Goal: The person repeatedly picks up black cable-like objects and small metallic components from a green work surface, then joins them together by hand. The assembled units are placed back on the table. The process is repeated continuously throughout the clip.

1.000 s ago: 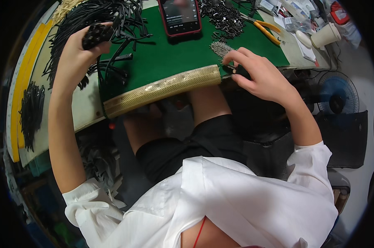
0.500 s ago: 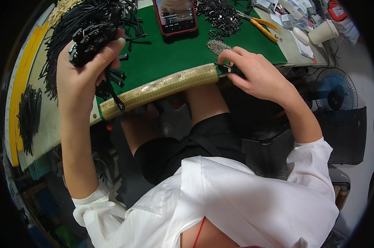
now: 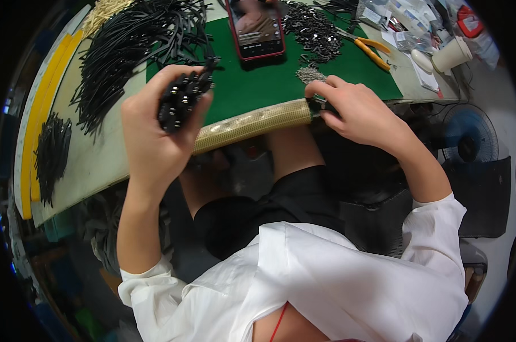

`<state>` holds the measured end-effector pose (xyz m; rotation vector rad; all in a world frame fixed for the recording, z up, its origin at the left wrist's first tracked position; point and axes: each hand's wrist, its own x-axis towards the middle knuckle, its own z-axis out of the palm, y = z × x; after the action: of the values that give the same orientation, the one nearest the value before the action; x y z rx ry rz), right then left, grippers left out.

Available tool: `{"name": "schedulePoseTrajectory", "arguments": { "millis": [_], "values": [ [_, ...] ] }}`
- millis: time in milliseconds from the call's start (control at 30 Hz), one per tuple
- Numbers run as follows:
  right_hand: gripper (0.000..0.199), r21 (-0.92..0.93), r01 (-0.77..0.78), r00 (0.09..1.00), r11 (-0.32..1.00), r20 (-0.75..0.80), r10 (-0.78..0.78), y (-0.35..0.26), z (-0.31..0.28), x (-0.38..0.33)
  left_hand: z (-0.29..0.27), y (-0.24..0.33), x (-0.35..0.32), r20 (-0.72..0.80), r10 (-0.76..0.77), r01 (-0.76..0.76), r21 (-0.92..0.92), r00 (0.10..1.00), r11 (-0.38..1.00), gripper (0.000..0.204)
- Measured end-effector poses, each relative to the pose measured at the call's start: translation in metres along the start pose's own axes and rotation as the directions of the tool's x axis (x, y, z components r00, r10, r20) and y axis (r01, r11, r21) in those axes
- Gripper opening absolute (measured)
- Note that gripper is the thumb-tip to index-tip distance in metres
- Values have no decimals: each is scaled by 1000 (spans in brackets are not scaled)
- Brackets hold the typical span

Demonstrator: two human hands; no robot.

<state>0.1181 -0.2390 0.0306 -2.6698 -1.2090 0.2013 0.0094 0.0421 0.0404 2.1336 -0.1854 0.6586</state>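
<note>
My left hand [image 3: 155, 134] grips a bundle of black cords [image 3: 181, 98] with their plug ends pointing up, held above the near edge of the green mat [image 3: 263, 80]. My right hand [image 3: 355, 108] rests at the right end of the padded beige table edge [image 3: 252, 122], its fingers pinched on a small dark part that is mostly hidden. A little heap of tiny silver pieces [image 3: 309, 74] lies just beyond its fingertips.
A big pile of loose black cords [image 3: 127, 48] covers the table's left. A phone [image 3: 257, 28] with a lit screen lies at the back, beside a heap of dark metal parts [image 3: 309, 31]. Orange-handled pliers [image 3: 369, 48] and a white cup [image 3: 451, 54] sit right. A fan [image 3: 466, 142] stands below.
My left hand has drawn the cord bundle off the pile and brought it toward me and to the right. My right hand has stayed at the table edge.
</note>
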Motion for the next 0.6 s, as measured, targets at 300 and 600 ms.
{"name": "schedulePoseTrajectory", "arguments": {
  "millis": [300, 600],
  "values": [
    [37, 998, -26, 999, 54, 27, -33, -75, -8, -2, 25, 8, -17, -119, 378, -343, 239, 918, 908, 30],
    [37, 999, -15, 998, -42, 13, -58, -88, -2, -1, 27, 6, -24, -132, 378, -341, 234, 917, 910, 31]
  ]
}}
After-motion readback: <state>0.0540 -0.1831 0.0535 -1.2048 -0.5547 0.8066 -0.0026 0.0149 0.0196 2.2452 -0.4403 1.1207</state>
